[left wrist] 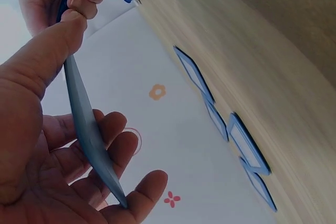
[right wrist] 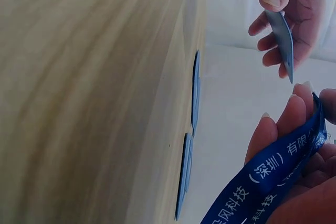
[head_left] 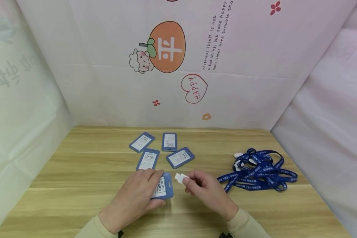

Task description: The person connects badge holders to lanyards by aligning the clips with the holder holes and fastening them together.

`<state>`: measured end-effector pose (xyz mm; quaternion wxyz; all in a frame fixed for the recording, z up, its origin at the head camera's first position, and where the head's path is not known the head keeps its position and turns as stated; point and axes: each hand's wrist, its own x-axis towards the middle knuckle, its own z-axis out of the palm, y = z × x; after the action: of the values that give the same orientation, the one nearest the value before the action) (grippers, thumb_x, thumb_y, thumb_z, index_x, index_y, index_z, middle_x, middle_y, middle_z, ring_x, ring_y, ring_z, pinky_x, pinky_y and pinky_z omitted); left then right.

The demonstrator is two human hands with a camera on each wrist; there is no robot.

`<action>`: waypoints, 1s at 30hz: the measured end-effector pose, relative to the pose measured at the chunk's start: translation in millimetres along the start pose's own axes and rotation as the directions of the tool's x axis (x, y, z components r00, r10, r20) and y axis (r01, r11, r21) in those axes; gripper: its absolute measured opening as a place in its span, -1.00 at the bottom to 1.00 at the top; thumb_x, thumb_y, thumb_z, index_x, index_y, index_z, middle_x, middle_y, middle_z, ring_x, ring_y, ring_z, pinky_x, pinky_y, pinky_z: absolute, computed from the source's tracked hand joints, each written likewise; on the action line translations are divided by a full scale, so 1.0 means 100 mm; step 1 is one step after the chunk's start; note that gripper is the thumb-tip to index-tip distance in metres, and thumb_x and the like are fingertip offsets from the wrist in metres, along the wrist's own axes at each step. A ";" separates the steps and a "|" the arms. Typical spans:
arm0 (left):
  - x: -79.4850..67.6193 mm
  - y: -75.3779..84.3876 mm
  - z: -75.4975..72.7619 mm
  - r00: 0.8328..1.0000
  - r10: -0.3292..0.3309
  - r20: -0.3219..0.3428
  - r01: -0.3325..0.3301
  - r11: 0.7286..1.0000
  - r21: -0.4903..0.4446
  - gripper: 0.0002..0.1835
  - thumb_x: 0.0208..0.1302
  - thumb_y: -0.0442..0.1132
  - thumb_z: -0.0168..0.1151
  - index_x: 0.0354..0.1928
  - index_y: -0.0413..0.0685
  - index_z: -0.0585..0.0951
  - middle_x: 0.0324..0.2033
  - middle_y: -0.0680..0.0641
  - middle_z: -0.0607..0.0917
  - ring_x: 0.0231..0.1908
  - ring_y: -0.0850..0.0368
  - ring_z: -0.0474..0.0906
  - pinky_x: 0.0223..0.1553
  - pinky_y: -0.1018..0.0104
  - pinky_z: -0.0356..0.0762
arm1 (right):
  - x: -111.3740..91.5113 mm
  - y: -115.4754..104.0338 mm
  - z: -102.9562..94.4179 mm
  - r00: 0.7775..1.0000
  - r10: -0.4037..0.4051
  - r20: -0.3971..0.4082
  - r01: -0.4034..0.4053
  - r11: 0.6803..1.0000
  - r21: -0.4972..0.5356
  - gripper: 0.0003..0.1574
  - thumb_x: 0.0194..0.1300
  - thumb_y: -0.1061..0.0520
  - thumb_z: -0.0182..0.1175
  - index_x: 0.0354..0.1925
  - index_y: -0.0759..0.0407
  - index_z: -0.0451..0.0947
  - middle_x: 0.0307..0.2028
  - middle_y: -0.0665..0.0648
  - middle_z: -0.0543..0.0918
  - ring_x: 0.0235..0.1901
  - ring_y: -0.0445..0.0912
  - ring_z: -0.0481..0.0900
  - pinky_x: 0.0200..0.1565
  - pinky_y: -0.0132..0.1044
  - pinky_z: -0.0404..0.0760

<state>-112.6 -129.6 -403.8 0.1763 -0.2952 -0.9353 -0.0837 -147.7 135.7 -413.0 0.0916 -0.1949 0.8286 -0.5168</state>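
In the head view my left hand (head_left: 134, 193) grips a blue ID card holder (head_left: 168, 185) by its sides, slotted end facing right. The left wrist view shows this card holder (left wrist: 86, 119) edge-on, between the thumb and the fingers. Just right of it, my right hand (head_left: 208, 191) pinches a white plastic clip (head_left: 181, 178) between thumb and fingers, its tip pointing at the slotted end with a small gap between. From that clip a dark blue lanyard (right wrist: 262, 174) with white printed characters runs through the right palm, as the right wrist view shows.
Several more blue card holders (head_left: 180, 157) lie flat on the wooden table (head_left: 86, 185), beyond the left hand. A tangled pile of blue lanyards (head_left: 258, 172) with white clips lies to the right. Printed white cloth (head_left: 113, 99) hangs at the back and both sides.
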 end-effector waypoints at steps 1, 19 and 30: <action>0.00 0.00 0.00 1.000 -0.002 0.002 0.002 1.000 0.000 -0.09 0.10 0.31 0.52 0.32 -0.19 0.55 0.05 -0.11 0.71 -0.06 0.03 0.62 0.03 0.10 0.67 | 0.00 0.00 0.00 1.000 0.002 0.008 -0.002 1.000 -0.002 -0.62 0.56 -0.14 0.18 -0.16 0.14 0.66 -0.36 0.04 0.70 -0.40 -0.13 0.62 -0.38 -0.35 0.62; 0.01 0.04 -0.03 1.000 -0.018 0.013 0.018 1.000 -0.005 -0.09 0.11 0.29 0.53 0.35 -0.17 0.54 0.11 -0.12 0.71 0.02 0.00 0.63 0.09 0.08 0.66 | -0.04 0.04 0.04 0.997 0.045 0.064 -0.044 0.999 -0.021 -0.68 0.54 -0.16 0.20 -0.13 0.05 0.67 -0.35 -0.01 0.71 -0.36 -0.14 0.63 -0.35 -0.33 0.65; 0.01 0.05 -0.02 1.000 -0.008 0.007 0.008 1.000 0.006 -0.11 0.11 0.28 0.54 0.34 -0.15 0.56 0.10 -0.08 0.71 0.00 0.03 0.60 0.08 0.11 0.64 | -0.04 0.04 0.04 0.996 0.014 0.087 -0.011 0.999 -0.045 -0.69 0.54 -0.17 0.20 -0.19 0.01 0.66 -0.39 -0.04 0.70 -0.42 -0.18 0.60 -0.43 -0.38 0.58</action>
<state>-109.7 -125.2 -400.8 0.1734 -0.2912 -0.9374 -0.0806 -143.3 135.9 -418.8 0.1266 -0.2140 0.8362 -0.4887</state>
